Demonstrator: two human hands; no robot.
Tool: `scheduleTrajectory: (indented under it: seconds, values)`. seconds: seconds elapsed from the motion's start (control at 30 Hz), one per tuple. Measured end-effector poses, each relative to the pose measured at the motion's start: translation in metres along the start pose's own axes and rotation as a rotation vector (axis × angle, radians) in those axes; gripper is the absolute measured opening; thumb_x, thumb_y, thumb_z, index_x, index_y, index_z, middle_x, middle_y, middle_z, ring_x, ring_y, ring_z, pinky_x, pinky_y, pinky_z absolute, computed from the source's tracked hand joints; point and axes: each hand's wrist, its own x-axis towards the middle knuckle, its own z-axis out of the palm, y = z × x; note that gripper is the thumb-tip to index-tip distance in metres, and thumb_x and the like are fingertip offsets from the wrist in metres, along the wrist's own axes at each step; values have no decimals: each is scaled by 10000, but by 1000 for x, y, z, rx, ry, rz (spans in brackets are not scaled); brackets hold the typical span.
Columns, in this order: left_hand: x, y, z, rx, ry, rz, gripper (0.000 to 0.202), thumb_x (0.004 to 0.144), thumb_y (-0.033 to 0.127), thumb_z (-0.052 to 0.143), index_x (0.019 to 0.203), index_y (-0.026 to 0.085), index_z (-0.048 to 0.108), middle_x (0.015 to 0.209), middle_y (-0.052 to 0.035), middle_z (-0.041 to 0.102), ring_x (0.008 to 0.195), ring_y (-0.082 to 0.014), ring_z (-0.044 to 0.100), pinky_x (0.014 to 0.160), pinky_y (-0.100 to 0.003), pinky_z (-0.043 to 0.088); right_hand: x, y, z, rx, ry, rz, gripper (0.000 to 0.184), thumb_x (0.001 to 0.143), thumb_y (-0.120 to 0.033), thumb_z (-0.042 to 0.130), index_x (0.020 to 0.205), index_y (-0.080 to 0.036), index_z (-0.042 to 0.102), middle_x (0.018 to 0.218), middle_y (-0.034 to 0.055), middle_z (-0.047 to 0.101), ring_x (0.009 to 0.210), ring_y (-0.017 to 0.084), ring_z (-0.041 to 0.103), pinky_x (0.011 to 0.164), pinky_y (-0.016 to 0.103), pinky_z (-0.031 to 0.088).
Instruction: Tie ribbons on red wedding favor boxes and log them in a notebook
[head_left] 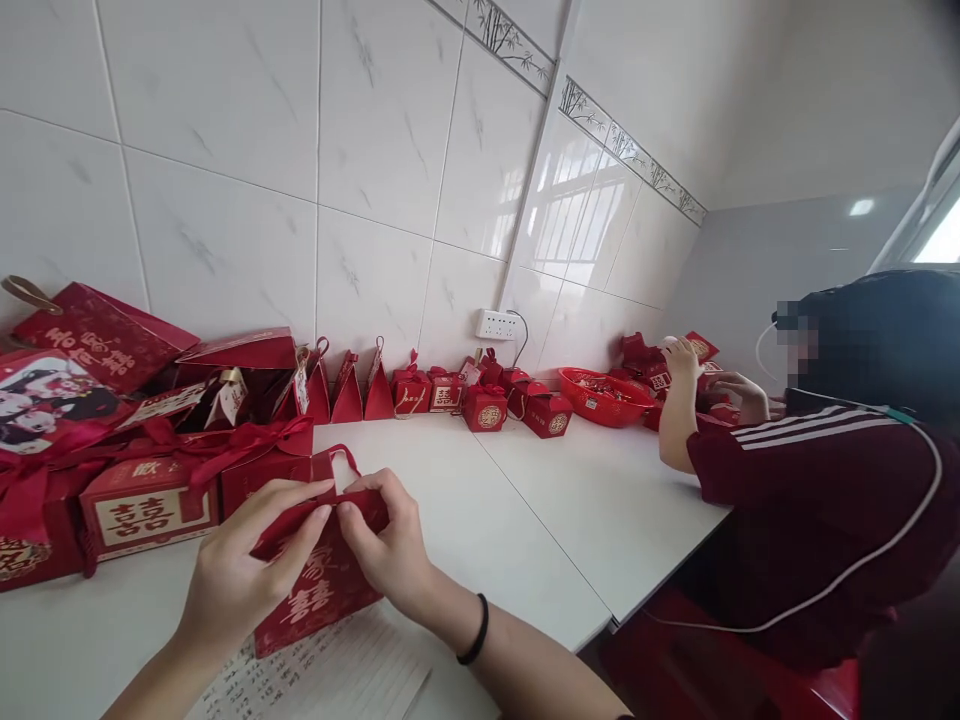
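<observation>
A red paper gift box (319, 585) with pale lettering stands in front of me. My left hand (251, 560) pinches its top edge, thumb and fingers pressed together. From the other side my right hand (390, 545), with a black band at the wrist, grips the same top edge. The two thumbs nearly meet at the middle. A red ribbon loop (345, 460) rises behind the box. Beneath the box lies a sheet of lined paper (360, 670) with handwriting, partly covered by it.
Several red gift boxes (150, 510) are heaped at the left. More small boxes (487, 408) line the tiled wall. A red plastic basket (606, 396) holds small items. At right a co-worker (817, 490) in dark red handles red boxes. A power strip (496, 324) is on the wall.
</observation>
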Motion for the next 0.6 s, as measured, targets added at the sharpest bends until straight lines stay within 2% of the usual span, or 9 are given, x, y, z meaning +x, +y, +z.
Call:
scheduleTrajectory:
  seconds: [0.17,0.33,0.6]
  values:
    - [0,2,1,7,13,-22,132,788,242,571,910,218,618,836,9,637,769,-131,611,752,-231,494,-2,1,-2,24,-19,10,83,797,-265,518,794,-187,545,745,-1,578,683,130,537,663,243,442]
    - [-2,7,-1,-98,-14,-25,173,773,138,536,918,178,623,827,-19,634,779,-136,603,733,-248,497,-7,1,-4,8,-8,17,80,814,-261,516,827,-184,536,766,-5,578,696,126,534,663,236,439]
    - [-2,11,1,-179,-42,-134,216,754,112,529,926,184,638,844,-41,645,790,-153,600,735,-277,488,-8,-5,-8,-39,-54,44,82,826,-266,503,807,-191,531,756,-9,571,689,128,523,635,239,429]
